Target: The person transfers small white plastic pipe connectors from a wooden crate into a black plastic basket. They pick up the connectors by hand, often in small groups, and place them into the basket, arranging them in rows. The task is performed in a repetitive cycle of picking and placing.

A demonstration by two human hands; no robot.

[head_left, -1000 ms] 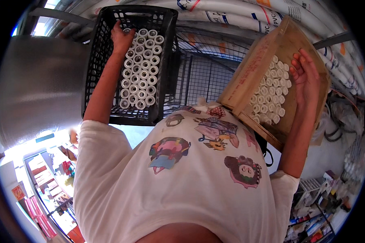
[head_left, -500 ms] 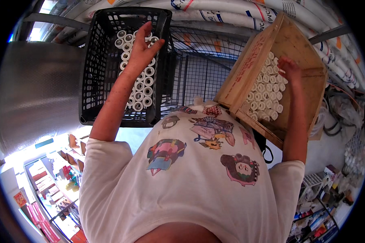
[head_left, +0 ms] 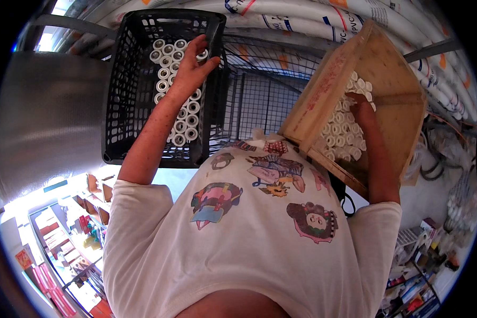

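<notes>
My left hand (head_left: 192,69) is over the black plastic crate (head_left: 111,106), its thumb and fingers spread apart. White round pipe fittings (head_left: 179,127) with metal-ringed centres stand in rows in the crate, and one shows between thumb and fingers. Inside the wooden box (head_left: 318,100), my right hand (head_left: 359,105) reaches down among small white plastic fittings (head_left: 340,129). Its fingertips are bent toward the pieces and partly hidden, so I cannot tell whether they grip one.
Wrapped white pipes (head_left: 297,24) lie behind both containers. A wire mesh rack (head_left: 262,100) stands between them. On the left is a large silvery roll (head_left: 53,116). Shelves with goods (head_left: 63,244) are at the lower left, and assorted items (head_left: 416,265) at the lower right.
My right hand has moved down and left into the fittings in the wooden box. My left hand has shifted slightly right and down, its fingers a little less spread.
</notes>
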